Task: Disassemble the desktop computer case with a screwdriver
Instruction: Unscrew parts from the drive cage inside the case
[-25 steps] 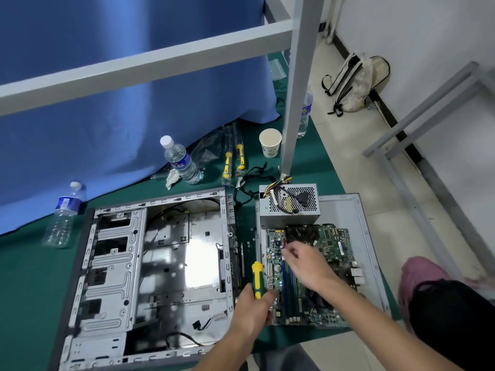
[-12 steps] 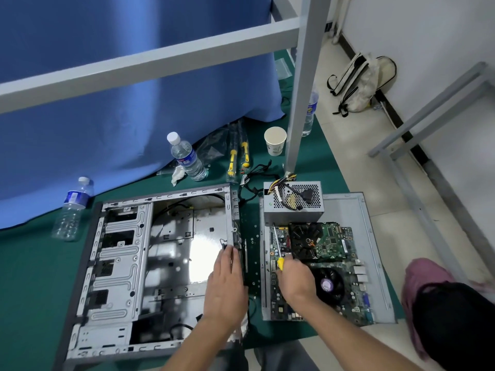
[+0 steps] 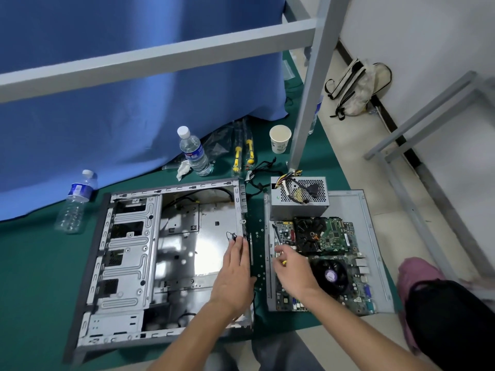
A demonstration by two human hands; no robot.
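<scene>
Beside the open case [image 3: 171, 253], right-hand fingers [image 3: 281, 257] pinch the screwdriver [image 3: 277, 238].

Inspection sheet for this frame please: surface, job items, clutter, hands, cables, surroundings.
Surface: green mat on tiled floor.
Job's things: open computer case; motherboard and power supply on side panel; loose screws on the mat.
Clutter: two water bottles, paper cup, spare screwdrivers.
Hands: left hand rests on case edge; right hand holds screwdriver.
Cables: bundle behind case.
Surroundings: blue curtain, grey frame, bag.
</scene>
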